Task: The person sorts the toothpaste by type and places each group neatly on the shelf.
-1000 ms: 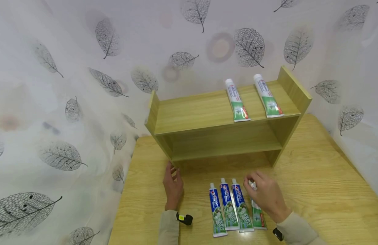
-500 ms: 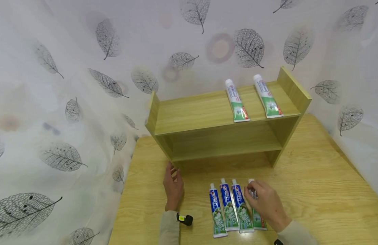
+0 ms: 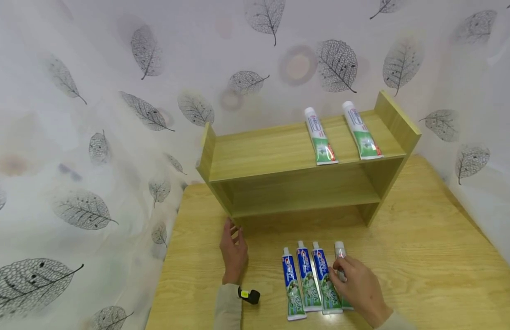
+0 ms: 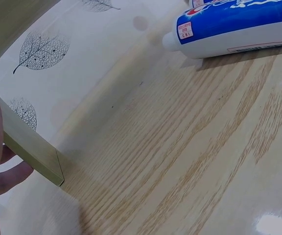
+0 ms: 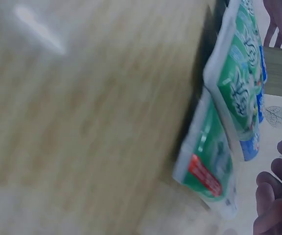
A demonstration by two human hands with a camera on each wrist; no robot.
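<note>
My left hand (image 3: 233, 252) grips the foot of the left side panel of a two-tier wooden shelf (image 3: 304, 170); in the left wrist view, fingers (image 4: 11, 180) show behind that panel. Over a white-and-green toothpaste tube (image 3: 340, 250) on the table hovers my right hand (image 3: 358, 286), fingers bent, thumb and fingertips near the tube's upper half. The right wrist view shows a gap between these fingers (image 5: 273, 196) and the tube (image 5: 210, 161). Left of it lie three blue-and-green toothpaste tubes, the nearest (image 3: 327, 282) touching or overlapping it. The hand hides part of the white-and-green tube.
Two white-and-green toothpaste tubes, a left one (image 3: 321, 136) and a right one (image 3: 362, 130), lie on the shelf's top tier, caps toward the wall. The shelf stands on a wooden table (image 3: 428, 256) before a leaf-patterned wall covering (image 3: 164, 27).
My right hand has moved down along the white-and-green tube, toward the table's near side, baring its cap. The left hand, the shelf and the tubes stay where they were.
</note>
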